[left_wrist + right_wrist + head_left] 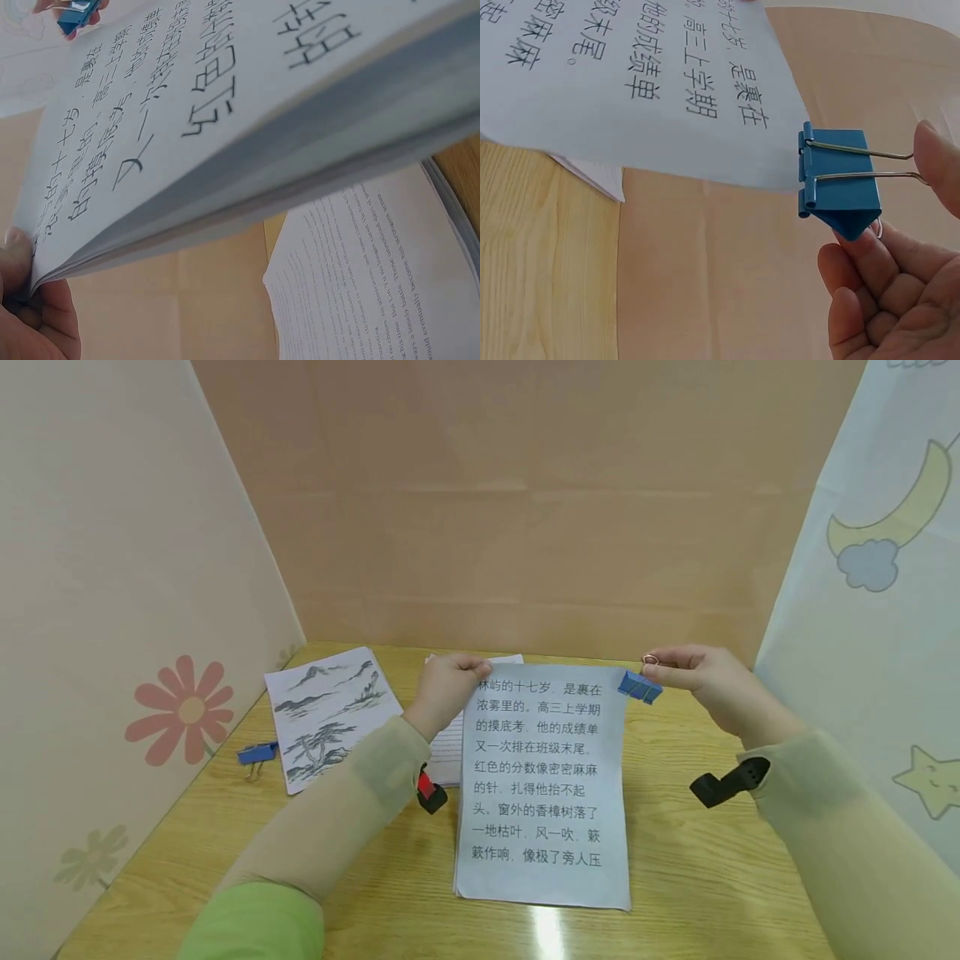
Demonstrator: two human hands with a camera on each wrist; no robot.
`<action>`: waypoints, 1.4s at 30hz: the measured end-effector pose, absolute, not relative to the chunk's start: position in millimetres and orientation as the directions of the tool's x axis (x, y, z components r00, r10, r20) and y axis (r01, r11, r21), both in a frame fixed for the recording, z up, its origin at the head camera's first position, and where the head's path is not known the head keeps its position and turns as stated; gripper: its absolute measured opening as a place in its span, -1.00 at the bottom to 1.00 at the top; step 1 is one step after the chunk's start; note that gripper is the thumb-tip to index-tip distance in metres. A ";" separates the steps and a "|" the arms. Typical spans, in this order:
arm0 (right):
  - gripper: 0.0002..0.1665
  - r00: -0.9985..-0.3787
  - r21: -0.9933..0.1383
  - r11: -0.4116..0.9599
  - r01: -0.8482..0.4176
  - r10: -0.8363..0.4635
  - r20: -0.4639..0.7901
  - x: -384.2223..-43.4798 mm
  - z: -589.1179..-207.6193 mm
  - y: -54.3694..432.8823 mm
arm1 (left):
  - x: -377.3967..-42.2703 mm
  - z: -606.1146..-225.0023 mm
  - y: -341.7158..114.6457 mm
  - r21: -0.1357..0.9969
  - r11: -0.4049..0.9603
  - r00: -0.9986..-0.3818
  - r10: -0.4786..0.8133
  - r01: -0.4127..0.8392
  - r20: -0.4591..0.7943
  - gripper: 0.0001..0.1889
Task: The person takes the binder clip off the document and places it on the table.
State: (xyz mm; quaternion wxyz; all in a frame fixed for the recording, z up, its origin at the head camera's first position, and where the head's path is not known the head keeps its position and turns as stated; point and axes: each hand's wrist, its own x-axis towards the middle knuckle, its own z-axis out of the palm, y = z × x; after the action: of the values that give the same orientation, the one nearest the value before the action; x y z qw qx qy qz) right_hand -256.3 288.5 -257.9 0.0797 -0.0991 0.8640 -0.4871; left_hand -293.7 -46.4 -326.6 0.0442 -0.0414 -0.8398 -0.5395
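A stack of printed sheets (543, 793) in large Chinese characters hangs upright above the table. My left hand (452, 689) pinches its upper left corner between thumb and fingers; the left wrist view shows several layers there, bowed apart along the side. At the upper right corner is a blue binder clip (844, 172), its mouth against the paper's edge. Whether the clip bites the paper, I cannot tell. My right hand (708, 681) holds the clip by its wire handles, the thumb (937, 161) on one and a finger beneath at the other.
Behind the held stack lie pages of smaller print (442, 752). To their left are sheets with ink landscape drawings (330, 710), and beside those another blue binder clip (257, 753). Printed cloth walls (525, 527) enclose the wooden table (697, 877).
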 end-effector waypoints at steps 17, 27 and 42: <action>-0.39 -0.968 -0.859 0.509 -0.052 -0.237 -0.081 -238.2 -305.4 351.4 | -297.8 -333.2 -26.1 0.961 0.271 -0.998 0.043 0.055 0.045 -0.82; -0.20 -0.965 -0.805 0.594 0.002 -0.210 -0.157 -222.4 -334.2 365.1 | -302.6 -340.6 -0.3 0.980 0.199 -0.997 0.078 0.007 -0.009 -0.81; -0.15 -0.972 -0.733 0.678 0.053 -0.133 -0.194 -203.6 -353.6 387.2 | -314.8 -344.0 40.9 0.980 0.197 -0.997 0.061 -0.029 -0.042 -0.81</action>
State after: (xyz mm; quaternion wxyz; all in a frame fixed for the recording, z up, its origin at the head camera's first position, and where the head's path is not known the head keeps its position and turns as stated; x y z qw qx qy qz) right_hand -203.6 387.2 -353.6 0.1163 -0.0219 0.9086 -0.4006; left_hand -314.8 40.9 -344.0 -0.0354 -0.0103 -0.7727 -0.6337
